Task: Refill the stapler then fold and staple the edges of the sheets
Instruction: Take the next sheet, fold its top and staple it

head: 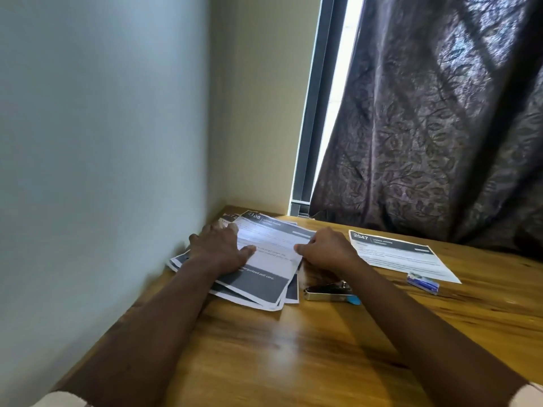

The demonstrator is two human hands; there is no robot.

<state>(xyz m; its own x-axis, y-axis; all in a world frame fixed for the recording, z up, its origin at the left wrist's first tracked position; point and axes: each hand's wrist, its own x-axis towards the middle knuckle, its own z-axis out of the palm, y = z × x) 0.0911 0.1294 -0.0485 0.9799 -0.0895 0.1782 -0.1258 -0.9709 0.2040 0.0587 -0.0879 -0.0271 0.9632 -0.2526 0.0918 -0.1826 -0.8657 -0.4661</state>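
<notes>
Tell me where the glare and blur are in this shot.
Head view: the window gap is blown out white; a pale glare patch lies on the wooden table; small print on the stack of sheets blurs unreadably.

Top sheet (270, 259) of the stack: dark header band, white number "2108" at its far left corner. Lower dark band on the same sheet carries a white line ending "pull core."; the words before it are unclear.

Sheet beneath (230, 217), far corner only: "72", partly covered.

Single sheet (402, 255) at right: header number "2947".

Smaller print on all sheets is too blurred to read, as is the staple box (423, 282) label.
</notes>
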